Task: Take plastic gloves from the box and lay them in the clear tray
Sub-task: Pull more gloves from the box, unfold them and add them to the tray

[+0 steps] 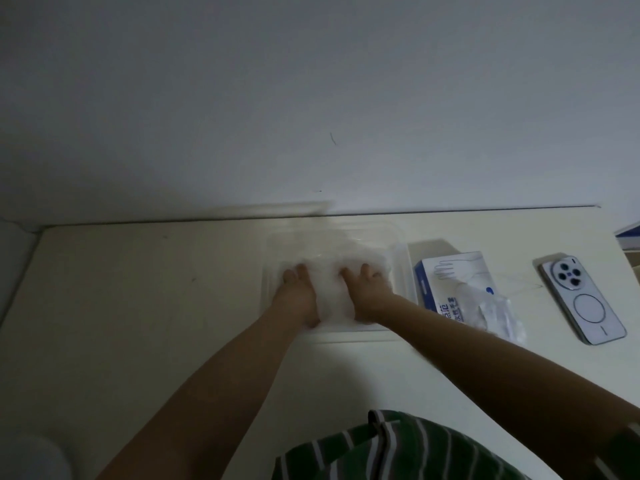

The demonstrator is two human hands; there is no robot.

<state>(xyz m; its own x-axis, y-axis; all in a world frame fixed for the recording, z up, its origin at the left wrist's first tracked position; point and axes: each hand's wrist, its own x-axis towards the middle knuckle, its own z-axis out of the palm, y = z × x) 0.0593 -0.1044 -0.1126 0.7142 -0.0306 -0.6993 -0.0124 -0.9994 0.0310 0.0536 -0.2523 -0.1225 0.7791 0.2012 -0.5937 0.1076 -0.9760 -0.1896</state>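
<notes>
A clear plastic tray (pixel 403 271) lies on the pale table near the wall. Thin translucent plastic gloves (pixel 334 292) are spread inside it. My left hand (pixel 299 296) presses flat on the left part of the gloves, fingers apart. On the right part of them my right hand (pixel 369 294) lies flat in the same way. The white and blue glove box (pixel 450 282) lies just right of the tray, and more gloves (pixel 495 311) spill out of its near opening.
A white phone (pixel 583 301) lies face down to the right of the box. A blue and white object (pixel 628 237) shows at the right edge. The wall runs right behind the tray. My striped green shirt (pixel 381 448) fills the bottom.
</notes>
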